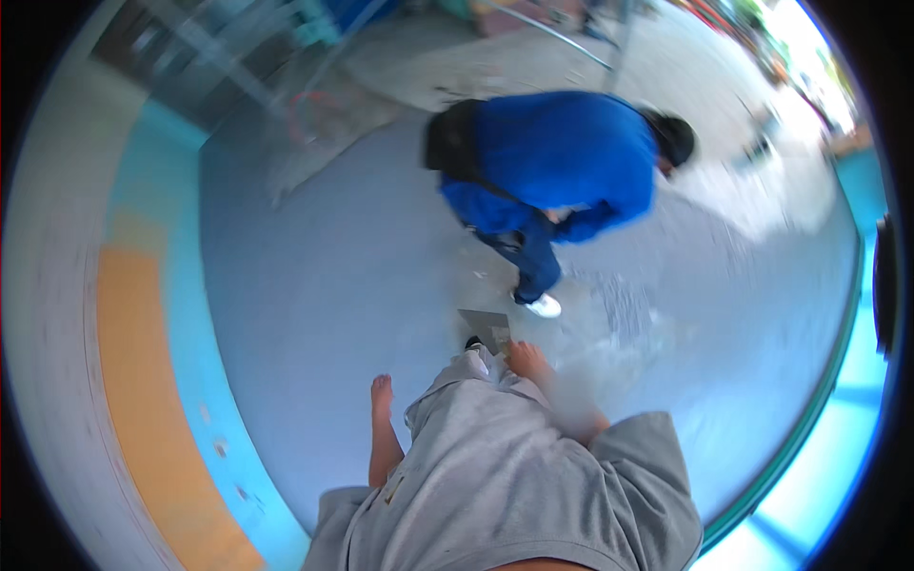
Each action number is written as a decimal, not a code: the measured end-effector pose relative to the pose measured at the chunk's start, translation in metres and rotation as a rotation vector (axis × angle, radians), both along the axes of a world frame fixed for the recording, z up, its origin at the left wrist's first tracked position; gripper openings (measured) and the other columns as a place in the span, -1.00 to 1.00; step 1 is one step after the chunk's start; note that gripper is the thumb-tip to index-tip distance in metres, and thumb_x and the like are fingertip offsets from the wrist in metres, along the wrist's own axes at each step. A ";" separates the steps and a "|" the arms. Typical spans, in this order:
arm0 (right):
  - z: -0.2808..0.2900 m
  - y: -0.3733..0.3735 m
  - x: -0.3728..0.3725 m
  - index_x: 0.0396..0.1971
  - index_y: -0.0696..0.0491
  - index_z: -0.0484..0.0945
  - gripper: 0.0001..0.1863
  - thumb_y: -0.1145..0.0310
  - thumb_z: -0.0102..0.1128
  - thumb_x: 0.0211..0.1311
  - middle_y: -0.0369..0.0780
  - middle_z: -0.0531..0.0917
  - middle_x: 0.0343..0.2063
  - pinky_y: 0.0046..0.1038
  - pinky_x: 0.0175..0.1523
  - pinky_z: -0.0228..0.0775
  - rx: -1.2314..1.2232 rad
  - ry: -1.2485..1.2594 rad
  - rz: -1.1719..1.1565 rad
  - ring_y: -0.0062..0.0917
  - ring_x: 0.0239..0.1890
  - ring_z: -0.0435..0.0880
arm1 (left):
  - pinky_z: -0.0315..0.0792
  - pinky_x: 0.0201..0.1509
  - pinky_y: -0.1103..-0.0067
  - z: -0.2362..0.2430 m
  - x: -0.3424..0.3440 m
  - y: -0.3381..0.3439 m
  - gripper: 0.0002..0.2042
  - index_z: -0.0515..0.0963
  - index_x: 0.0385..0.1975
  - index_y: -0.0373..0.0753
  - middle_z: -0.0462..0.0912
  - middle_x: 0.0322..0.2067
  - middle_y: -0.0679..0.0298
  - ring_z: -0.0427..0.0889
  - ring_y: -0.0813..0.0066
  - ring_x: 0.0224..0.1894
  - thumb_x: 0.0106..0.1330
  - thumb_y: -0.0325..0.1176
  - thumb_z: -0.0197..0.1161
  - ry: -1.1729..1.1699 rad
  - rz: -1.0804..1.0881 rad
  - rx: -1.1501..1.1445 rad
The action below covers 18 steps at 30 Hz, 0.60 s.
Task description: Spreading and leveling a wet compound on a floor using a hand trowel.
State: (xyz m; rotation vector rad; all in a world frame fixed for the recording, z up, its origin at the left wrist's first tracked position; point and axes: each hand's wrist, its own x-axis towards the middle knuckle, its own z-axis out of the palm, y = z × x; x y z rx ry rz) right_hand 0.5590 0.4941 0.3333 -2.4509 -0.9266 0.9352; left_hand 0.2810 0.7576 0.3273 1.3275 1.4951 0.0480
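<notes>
My left hand [381,390] hangs beside my grey clothing, its fingers loosely apart and holding nothing visible. My right hand [526,358], partly blurred, is closed on a flat grey metal trowel [481,324] held low in front of my body. A dark shoe tip [473,343] shows under the trowel’s edge. Just ahead, another person [562,162] in a blue top, dark cap and dark trousers bends over toward the right, a black bag on their back and a white shoe [544,306] on the smooth grey floor [295,276].
An orange and turquoise painted wall [133,362] runs along my left, and a bright turquoise edge [847,428] along my right. Metal frames [209,48] stand at the back left. Rougher pale concrete [724,86] with blurred clutter lies beyond the person.
</notes>
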 end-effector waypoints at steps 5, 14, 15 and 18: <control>-0.012 -0.019 -0.008 -0.28 0.20 0.45 -0.75 0.41 0.03 0.02 -0.04 0.61 -0.45 -0.28 -0.33 0.49 -0.045 -0.237 0.045 -0.22 -0.39 0.63 | 0.39 -0.23 0.41 -0.057 -0.017 0.047 -0.57 0.34 0.00 -0.33 0.51 -0.15 0.14 0.48 0.32 -0.21 0.26 -0.13 0.03 0.250 -0.447 -0.059; -0.024 -0.114 -0.091 -0.14 0.11 0.39 -0.66 0.37 0.06 0.03 -0.04 0.58 -0.34 -0.23 -0.28 0.46 -0.284 -0.095 -0.567 -0.20 -0.30 0.61 | 0.36 -0.63 0.57 -0.026 0.099 0.110 -0.84 0.46 -0.40 -0.39 0.51 -0.56 0.18 0.49 0.52 -0.60 0.20 -0.39 0.12 0.211 -0.780 -0.056; -0.023 -0.125 -0.107 -0.14 0.11 0.39 -0.66 0.37 0.06 0.03 -0.04 0.58 -0.34 -0.23 -0.28 0.46 -0.290 -0.086 -0.591 -0.20 -0.30 0.61 | 0.36 -0.64 0.58 -0.019 0.122 0.111 -0.85 0.46 -0.44 -0.39 0.50 -0.62 0.20 0.47 0.52 -0.64 0.20 -0.40 0.11 0.226 -0.841 0.049; -0.027 -0.163 -0.159 -0.13 0.06 0.40 -0.61 0.30 0.16 -0.01 -0.05 0.58 -0.34 -0.18 -0.21 0.43 -0.394 0.014 -0.988 -0.16 -0.27 0.59 | 0.35 -0.64 0.60 0.014 0.183 0.091 -0.85 0.47 -0.49 -0.38 0.50 -0.67 0.23 0.46 0.52 -0.67 0.19 -0.40 0.11 0.156 -0.875 0.151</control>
